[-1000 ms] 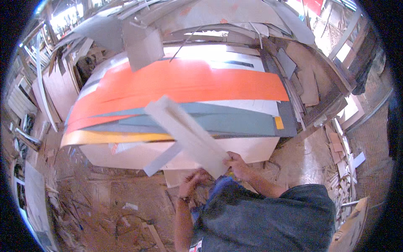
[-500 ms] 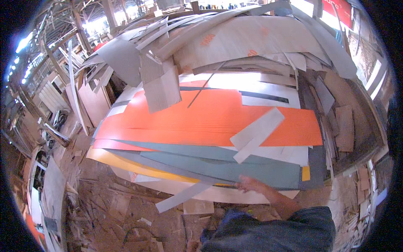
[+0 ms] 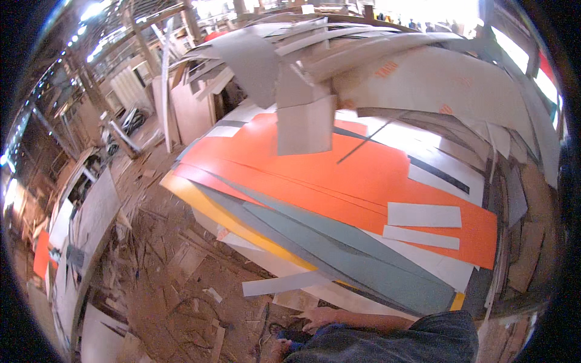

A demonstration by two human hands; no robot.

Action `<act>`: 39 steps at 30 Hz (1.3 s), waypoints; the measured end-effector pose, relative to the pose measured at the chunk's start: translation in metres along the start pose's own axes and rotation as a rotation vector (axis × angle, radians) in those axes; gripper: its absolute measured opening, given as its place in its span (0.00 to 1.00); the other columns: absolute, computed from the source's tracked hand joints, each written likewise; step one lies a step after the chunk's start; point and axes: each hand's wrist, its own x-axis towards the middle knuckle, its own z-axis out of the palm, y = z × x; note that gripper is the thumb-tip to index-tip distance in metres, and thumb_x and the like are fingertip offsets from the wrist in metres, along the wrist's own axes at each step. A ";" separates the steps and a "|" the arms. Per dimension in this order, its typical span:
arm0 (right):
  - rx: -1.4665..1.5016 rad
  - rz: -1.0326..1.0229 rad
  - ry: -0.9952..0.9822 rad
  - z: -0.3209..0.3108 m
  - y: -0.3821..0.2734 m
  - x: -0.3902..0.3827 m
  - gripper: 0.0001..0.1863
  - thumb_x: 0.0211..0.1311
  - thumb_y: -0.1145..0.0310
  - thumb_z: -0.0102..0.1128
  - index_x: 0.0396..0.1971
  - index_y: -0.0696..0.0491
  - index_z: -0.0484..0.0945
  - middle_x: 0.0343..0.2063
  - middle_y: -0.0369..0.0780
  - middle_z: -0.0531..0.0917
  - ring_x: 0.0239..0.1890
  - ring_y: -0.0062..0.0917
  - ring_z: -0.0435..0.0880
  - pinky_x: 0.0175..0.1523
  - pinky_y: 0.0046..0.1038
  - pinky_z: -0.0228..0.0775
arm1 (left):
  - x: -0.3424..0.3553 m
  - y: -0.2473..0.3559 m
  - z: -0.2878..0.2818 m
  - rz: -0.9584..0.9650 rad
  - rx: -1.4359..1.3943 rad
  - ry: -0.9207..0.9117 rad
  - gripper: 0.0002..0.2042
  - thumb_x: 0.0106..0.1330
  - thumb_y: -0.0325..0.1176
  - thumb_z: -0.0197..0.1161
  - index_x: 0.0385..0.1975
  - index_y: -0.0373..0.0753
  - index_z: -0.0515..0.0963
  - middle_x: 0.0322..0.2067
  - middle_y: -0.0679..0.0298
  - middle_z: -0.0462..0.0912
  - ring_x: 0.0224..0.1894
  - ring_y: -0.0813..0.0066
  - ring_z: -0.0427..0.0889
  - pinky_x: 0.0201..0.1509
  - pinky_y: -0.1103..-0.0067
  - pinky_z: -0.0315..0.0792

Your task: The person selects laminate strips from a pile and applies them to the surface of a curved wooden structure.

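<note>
My right hand (image 3: pixel 319 316) reaches across from the right at the lower edge, its fingers stretched out and nothing visible in them. Just above it, a pale strip (image 3: pixel 278 284) sticks out past the near edge of a stack of coloured sheets. Low in the picture, my left hand (image 3: pixel 276 349) shows only in part; its fingers are too blurred and cut off to read. On the stack, a large orange sheet (image 3: pixel 290 163) lies over grey-green sheets (image 3: pixel 357 254) and a yellow sheet (image 3: pixel 242 224). Two light offcuts, one wider (image 3: pixel 423 215) and one narrow (image 3: pixel 420 236), rest toward its right end.
Behind the stack rises a heap of bent grey and brown sheets (image 3: pixel 411 78), one flap (image 3: pixel 305 127) hanging over the orange sheet. A thin dark stick (image 3: pixel 369 139) leans there. Scraps litter the brown floor (image 3: pixel 157 266). Large panels (image 3: pixel 91 230) stand at the left.
The view has turned left, so the stack appears slanted and shifted right. My right hand has moved from over the stack's near edge to close in front of my body. My left hand shows more.
</note>
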 end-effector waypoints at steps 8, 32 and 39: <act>-0.104 0.218 -0.359 -0.018 -0.007 0.045 0.49 0.68 0.28 0.58 0.77 0.49 0.66 0.67 0.54 0.78 0.68 0.53 0.77 0.70 0.51 0.70 | 0.042 -0.078 -0.037 -0.045 -0.132 -0.083 0.25 0.70 0.60 0.65 0.48 0.43 0.90 0.37 0.58 0.92 0.42 0.61 0.91 0.51 0.62 0.82; 0.026 0.183 -0.151 -0.128 -0.203 0.469 0.44 0.71 0.33 0.58 0.71 0.56 0.73 0.69 0.53 0.77 0.72 0.50 0.75 0.74 0.48 0.67 | 0.114 -0.436 -0.346 -0.480 -0.970 0.252 0.15 0.64 0.43 0.73 0.44 0.41 0.90 0.33 0.58 0.91 0.37 0.68 0.91 0.43 0.63 0.85; 0.091 0.011 0.083 -0.226 -0.201 0.629 0.34 0.72 0.40 0.61 0.62 0.54 0.81 0.55 0.52 0.85 0.57 0.46 0.85 0.63 0.43 0.76 | 0.226 -0.383 -0.447 -0.268 -0.723 0.105 0.12 0.65 0.39 0.71 0.43 0.41 0.89 0.32 0.58 0.90 0.36 0.66 0.91 0.42 0.65 0.85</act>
